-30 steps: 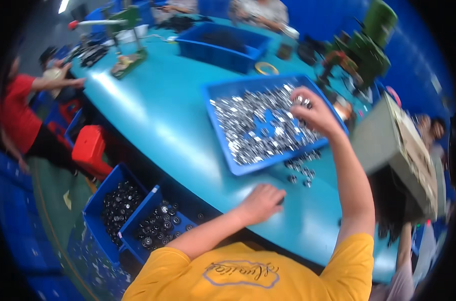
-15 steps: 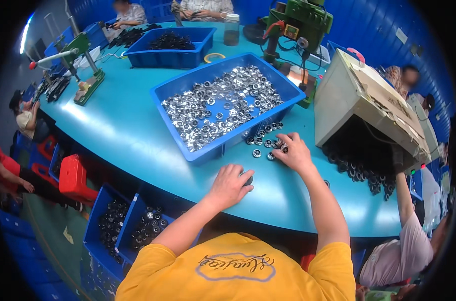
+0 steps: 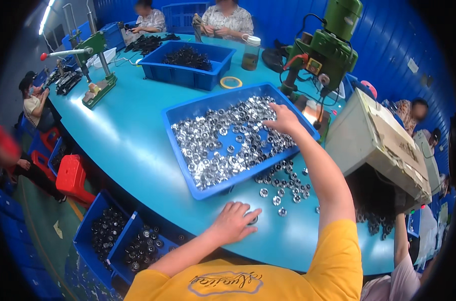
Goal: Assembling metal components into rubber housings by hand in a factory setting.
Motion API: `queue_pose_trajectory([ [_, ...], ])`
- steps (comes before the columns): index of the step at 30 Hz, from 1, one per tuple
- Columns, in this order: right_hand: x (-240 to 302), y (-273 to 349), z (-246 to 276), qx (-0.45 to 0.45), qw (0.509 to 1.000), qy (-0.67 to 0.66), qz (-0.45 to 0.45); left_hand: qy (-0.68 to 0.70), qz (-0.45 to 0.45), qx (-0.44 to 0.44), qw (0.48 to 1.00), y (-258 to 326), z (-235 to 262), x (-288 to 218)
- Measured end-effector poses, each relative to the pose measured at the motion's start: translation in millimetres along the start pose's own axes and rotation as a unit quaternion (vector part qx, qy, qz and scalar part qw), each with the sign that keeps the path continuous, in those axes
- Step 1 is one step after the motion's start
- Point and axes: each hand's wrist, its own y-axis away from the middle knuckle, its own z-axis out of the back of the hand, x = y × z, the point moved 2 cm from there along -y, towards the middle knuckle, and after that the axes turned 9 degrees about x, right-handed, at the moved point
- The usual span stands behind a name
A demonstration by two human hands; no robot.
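Note:
A large blue tub (image 3: pixel 190 188) holds many small round silver parts (image 3: pixel 215 168) with dark centres, which look like bearings or little wheels. My right hand (image 3: pixel 284 121) is over the tub's far right part, fingers apart at the heap, with nothing visible in its grasp. More of these parts (image 3: pixel 282 193) lie loose on the table below the tub's near right side. My left hand (image 3: pixel 234 224) rests at the table's near edge with its fingers spread. One small round part (image 3: pixel 254 219) shows between its thumb and forefinger, partly hidden.
A green press (image 3: pixel 328 60) stands behind the tub, and a white box (image 3: pixel 373 145) with dark rings under its opening at right. Beyond are a blue bin (image 3: pixel 182 78), yellow tape roll (image 3: pixel 231 83) and jar (image 3: pixel 251 54). Parts bins (image 3: pixel 132 220) sit below left; co-workers sit around.
My right hand has moved from the loose parts on the table up over the tub. More loose parts now show on the table. My left hand remains at the table edge; the view has shifted.

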Motion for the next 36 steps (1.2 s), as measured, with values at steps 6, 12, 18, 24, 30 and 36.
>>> queue_pose_trajectory([
  [6,-17.3,-106.8,-42.1,0.059,0.993,-0.026,-0.098,0.040,0.008,0.016,0.999,0.7,-3.2,9.3],
  [12,28.5,-106.0,-57.8,0.077,0.996,0.020,-0.037,0.046,0.022,0.037,0.998,-0.5,-2.3,14.6],
  [18,43.9,-85.7,-73.7,0.064,0.996,-0.025,0.050,0.053,0.019,0.035,0.998,-0.9,-2.9,15.5],
  [24,50.5,-60.3,-57.7,0.076,0.989,-0.051,0.113,0.059,0.003,0.028,0.998,-1.8,2.2,14.4],
  [30,60.7,22.7,48.8,-0.062,0.935,-0.290,0.195,0.027,0.003,0.014,1.000,-0.9,0.4,12.8],
  [36,13.4,204.1,56.1,-0.047,0.915,-0.400,-0.014,-0.001,-0.020,0.005,1.000,-3.1,-4.3,1.8],
])
